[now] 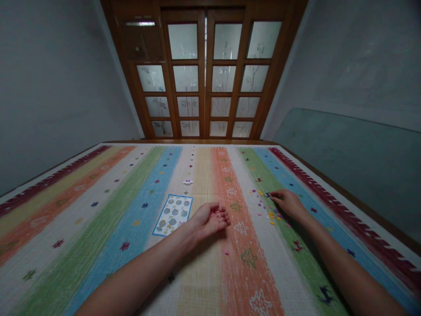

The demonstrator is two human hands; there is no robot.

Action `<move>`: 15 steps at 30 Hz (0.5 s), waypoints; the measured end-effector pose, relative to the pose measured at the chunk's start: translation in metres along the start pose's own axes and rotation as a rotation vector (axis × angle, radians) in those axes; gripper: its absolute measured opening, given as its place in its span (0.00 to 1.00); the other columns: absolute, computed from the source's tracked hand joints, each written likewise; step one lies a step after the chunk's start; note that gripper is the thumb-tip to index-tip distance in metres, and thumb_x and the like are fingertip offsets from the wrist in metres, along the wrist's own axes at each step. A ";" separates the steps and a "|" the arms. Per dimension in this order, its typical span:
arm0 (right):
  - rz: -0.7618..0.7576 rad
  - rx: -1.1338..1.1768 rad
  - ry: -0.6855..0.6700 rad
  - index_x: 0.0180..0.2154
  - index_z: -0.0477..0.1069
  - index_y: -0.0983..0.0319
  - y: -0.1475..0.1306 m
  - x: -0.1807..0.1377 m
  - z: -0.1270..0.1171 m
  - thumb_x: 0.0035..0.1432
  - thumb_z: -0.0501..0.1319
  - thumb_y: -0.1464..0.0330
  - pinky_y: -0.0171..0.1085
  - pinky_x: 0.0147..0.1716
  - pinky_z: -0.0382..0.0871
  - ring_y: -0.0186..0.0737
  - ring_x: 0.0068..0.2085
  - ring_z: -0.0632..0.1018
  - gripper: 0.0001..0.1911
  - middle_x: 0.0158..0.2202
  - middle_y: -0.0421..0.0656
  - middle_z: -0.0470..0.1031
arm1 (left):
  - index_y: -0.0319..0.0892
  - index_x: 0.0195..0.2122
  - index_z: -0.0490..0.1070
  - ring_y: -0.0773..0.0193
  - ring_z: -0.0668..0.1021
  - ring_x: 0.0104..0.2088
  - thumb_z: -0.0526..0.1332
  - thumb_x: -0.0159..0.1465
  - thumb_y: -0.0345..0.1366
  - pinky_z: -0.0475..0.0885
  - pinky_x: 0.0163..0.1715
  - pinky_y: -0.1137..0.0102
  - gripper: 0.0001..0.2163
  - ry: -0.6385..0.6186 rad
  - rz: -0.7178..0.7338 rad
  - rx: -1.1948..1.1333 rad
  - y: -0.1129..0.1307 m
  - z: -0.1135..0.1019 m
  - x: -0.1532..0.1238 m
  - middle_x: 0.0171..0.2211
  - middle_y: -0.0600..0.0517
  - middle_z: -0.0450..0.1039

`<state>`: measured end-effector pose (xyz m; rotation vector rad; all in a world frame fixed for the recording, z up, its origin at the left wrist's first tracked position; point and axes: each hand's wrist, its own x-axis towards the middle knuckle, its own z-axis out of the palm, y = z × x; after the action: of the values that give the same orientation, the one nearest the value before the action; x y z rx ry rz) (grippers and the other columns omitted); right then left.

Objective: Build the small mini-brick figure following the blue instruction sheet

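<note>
My left hand is turned palm up over the middle of the cloth, its fingers curled around a few small pink pieces. To its right, my right hand reaches down with thumb and fingertips pinched together at the edge of a scatter of small yellow, purple and pink pieces. Whatever lies between those fingertips is too small to make out. One loose pink piece rests on the orange stripe below my left hand. Left of that hand lies a blue-edged white card with rows of grey rounded shapes, partly covered by my left forearm.
A striped, patterned cloth covers the table. Beyond the card sits a small white object with a purple mark. Wooden doors with glass panes stand past the far edge. A pale green panel leans at the right.
</note>
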<state>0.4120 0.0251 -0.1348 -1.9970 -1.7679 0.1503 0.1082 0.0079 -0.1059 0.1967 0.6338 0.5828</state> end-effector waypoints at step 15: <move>-0.500 0.407 -0.048 0.32 0.70 0.61 -0.119 -0.061 -0.003 0.60 0.54 0.69 0.37 0.36 0.69 0.39 0.34 0.74 0.08 0.31 0.44 0.74 | 0.23 0.39 0.69 0.52 0.79 0.37 0.43 0.67 0.43 0.67 0.46 0.60 0.24 -0.099 -0.022 0.054 -0.010 -0.001 -0.008 0.35 0.32 0.74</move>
<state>0.2944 -0.0274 -0.0967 -1.2436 -2.0151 0.3613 0.1065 -0.0050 -0.1062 0.2672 0.5557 0.5324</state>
